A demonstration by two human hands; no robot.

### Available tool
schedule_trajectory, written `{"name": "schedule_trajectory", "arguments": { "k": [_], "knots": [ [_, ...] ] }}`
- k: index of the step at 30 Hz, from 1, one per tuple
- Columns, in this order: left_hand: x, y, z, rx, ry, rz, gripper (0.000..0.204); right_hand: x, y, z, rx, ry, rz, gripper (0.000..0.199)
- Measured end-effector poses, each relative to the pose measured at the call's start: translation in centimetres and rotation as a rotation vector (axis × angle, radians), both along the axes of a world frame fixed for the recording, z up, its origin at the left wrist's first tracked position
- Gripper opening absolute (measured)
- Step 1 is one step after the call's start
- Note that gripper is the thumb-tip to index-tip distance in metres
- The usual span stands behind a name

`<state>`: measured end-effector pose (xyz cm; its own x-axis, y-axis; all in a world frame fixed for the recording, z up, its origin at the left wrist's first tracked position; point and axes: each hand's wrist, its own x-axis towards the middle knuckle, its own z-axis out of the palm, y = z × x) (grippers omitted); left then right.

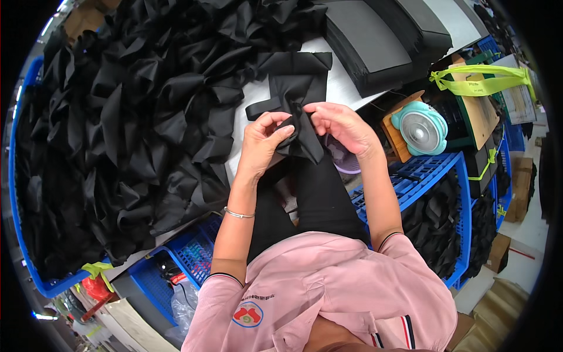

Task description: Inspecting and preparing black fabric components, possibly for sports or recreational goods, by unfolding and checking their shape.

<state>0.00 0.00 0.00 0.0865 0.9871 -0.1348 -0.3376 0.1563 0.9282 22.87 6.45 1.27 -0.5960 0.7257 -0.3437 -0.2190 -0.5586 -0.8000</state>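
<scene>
White tabletop (344, 91) beyond a folded black fabric piece (306, 138). Left hand (263, 142): thumb and forefinger pinching it; right hand (347, 127): fingers apart, beside it.

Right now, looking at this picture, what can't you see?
Underside of the black cloth piece: head view, hidden by its own folds.
Part of the purple container: head view, behind the right hand and black trousers.
Bottom of the big blue bin: head view, under heaped black cloth.
Far end of that heap: head view, cut off by the top edge.
</scene>
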Motion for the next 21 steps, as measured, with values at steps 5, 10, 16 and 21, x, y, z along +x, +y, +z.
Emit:
{"name": "schedule_trajectory", "arguments": {
  "k": [5, 10, 16, 21],
  "knots": [
    [0.2, -0.4, 0.4, 0.06, 0.013, 0.086, 0.014, -3.6, -2.1, 1.0, 0.206, -0.244, -0.173, 0.037],
    [0.1, -0.1, 0.6, 0.114, 0.031, 0.068, 0.013, -3.1, -1.2, 1.4, 0.087, -0.078, -0.052, 0.031],
    [0.3, -0.4, 1.2, 0.171, -0.144, 0.086, 0.013, -3.2, -1.5, 2.1, -0.049, 0.027, -0.11, 0.027],
    [0.5, -0.7, 0.9, 0.132, -0.162, 0.182, 0.014, -3.4, -1.9, 2.5, 0.02, 0.085, -0.023, 0.023]
  ]
}}
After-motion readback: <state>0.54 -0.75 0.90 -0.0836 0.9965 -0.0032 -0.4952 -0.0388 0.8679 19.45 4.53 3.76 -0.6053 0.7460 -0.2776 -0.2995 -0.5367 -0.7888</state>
